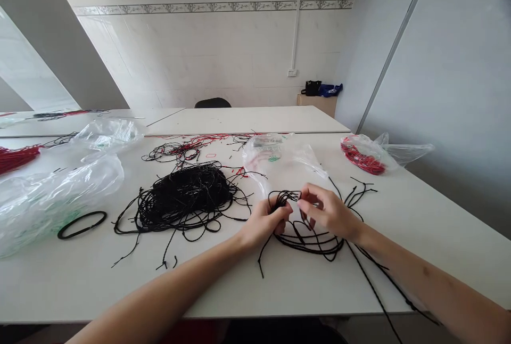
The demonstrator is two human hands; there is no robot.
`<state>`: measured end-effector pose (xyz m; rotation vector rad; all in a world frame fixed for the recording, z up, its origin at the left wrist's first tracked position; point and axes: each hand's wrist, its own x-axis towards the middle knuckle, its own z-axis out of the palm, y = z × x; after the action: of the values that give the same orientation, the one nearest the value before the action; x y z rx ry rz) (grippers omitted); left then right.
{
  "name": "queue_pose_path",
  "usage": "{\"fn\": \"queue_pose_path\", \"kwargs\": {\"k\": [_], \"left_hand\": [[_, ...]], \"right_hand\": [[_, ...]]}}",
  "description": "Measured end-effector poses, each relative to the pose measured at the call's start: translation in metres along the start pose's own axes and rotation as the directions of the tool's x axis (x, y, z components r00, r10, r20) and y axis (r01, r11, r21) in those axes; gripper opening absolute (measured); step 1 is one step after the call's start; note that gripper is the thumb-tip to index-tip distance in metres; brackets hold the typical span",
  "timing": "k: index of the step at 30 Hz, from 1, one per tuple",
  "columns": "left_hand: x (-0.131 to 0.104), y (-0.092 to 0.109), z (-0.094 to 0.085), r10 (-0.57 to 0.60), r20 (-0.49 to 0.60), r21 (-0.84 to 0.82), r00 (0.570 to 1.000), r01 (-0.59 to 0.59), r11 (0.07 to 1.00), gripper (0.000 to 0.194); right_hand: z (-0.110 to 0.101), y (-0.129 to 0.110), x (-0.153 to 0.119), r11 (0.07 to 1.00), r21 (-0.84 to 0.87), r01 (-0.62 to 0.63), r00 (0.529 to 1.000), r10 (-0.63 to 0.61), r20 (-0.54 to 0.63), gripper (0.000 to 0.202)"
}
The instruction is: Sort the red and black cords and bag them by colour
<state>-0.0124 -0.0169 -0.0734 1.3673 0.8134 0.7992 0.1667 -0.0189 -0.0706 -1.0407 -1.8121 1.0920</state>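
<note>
Closed around a gathered bunch of black cords, my left hand is above the near part of the table. The cords hang in loose loops below both hands, and some ends trail right, past the table's front edge. With thumb and fingers pinched on a strand of the same black cords, my right hand is just right of my left. A large heap of black cords lies to the left of my hands. Behind them is a clear plastic bag with green print.
More clear plastic bags and a black ring lie at left, beside a red cord bundle. A bag of red cords sits at right. Loose red and black cords are scattered behind the heap. A chair stands beyond the white table.
</note>
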Motion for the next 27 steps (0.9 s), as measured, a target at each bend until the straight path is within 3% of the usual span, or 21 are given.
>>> {"fn": "queue_pose_path", "kwargs": {"k": [5, 8, 12, 15, 17, 23, 27], "left_hand": [[0.002, 0.001, -0.006, -0.056, 0.011, -0.3, 0.998, 0.057, 0.952, 0.014], [0.003, 0.0, -0.01, -0.061, 0.0, -0.411, 0.998, 0.056, 0.91, 0.013], [0.004, 0.0, -0.017, -0.102, 0.002, -0.508, 0.995, 0.089, 0.857, 0.012], [0.005, 0.001, -0.021, -0.069, 0.005, -0.598, 0.998, 0.059, 0.799, 0.015], [0.005, 0.002, -0.022, -0.032, -0.015, -0.633, 0.999, 0.015, 0.774, 0.014], [0.005, 0.005, -0.02, -0.036, -0.103, -0.597, 0.994, -0.033, 0.802, 0.01], [0.004, 0.006, -0.021, -0.066, -0.128, -0.605, 0.99, -0.026, 0.796, 0.01]], "right_hand": [[-0.025, -0.002, 0.006, 0.919, 0.393, 0.033, 0.975, 0.056, -0.213, 0.012], [-0.042, -0.002, 0.009, 0.786, 0.617, 0.04, 0.951, 0.16, -0.266, 0.009], [-0.058, -0.003, 0.013, 0.658, 0.75, 0.059, 0.922, 0.251, -0.293, 0.009], [-0.068, -0.003, 0.014, 0.651, 0.757, 0.053, 0.905, 0.289, -0.312, 0.014], [-0.073, -0.002, 0.013, 0.696, 0.718, -0.006, 0.909, 0.303, -0.286, 0.022], [-0.078, 0.003, 0.007, 0.887, 0.349, -0.302, 0.948, 0.319, 0.009, 0.025], [-0.077, 0.005, 0.009, 0.897, 0.345, -0.277, 0.957, 0.289, 0.019, 0.028]]}}
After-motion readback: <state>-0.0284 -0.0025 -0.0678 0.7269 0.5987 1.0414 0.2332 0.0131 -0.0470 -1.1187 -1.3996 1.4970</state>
